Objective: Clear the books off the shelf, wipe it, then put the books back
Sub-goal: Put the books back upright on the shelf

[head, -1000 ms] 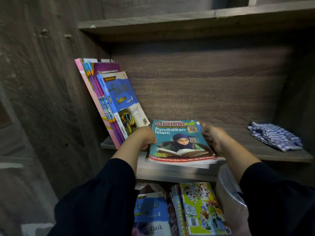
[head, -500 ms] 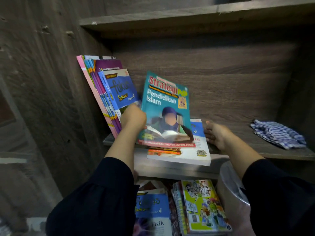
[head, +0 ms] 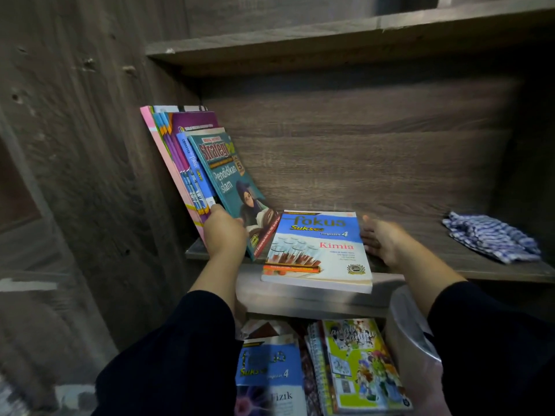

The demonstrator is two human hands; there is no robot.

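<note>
A dim wooden shelf [head: 420,235] is seen from above, with two dark-sleeved arms reaching in. At the far left, a row of leaning books [head: 177,163] is propped against the side wall, tops tilted left; pink, purple and blue spines are shown, their small print too blurred to be read. At the front of this row is a teal book [head: 231,187] headed "Strategi" and "Pendidikan Islam", with a "5" in a yellow box. Its long axis runs from upper left down to lower right, and its cover is turned rightward. The left hand [head: 223,232] is closed around the lower edge of the teal book, thumb against the neighbouring spines, so the book is held against the row.

Just right of it, a blue and white book [head: 318,253] is laid flat, cover up, its near edge overhanging the shelf front. "Fokus Sukses", "Tingkatan 4" and "Kimia" are printed on it, readable from the viewer's side; its long axis runs front to back. The right hand [head: 383,243] is spread open, fingers touching the right edge of this flat book, nothing gripped.

Further right on the shelf, well apart, a crumpled blue checked cloth [head: 489,238] is seen.

Below the shelf, a "Fokus Sukses Tingkatan 4 Fizik" book [head: 267,376] and a green cartoon notebook [head: 363,364] are stored.
</note>
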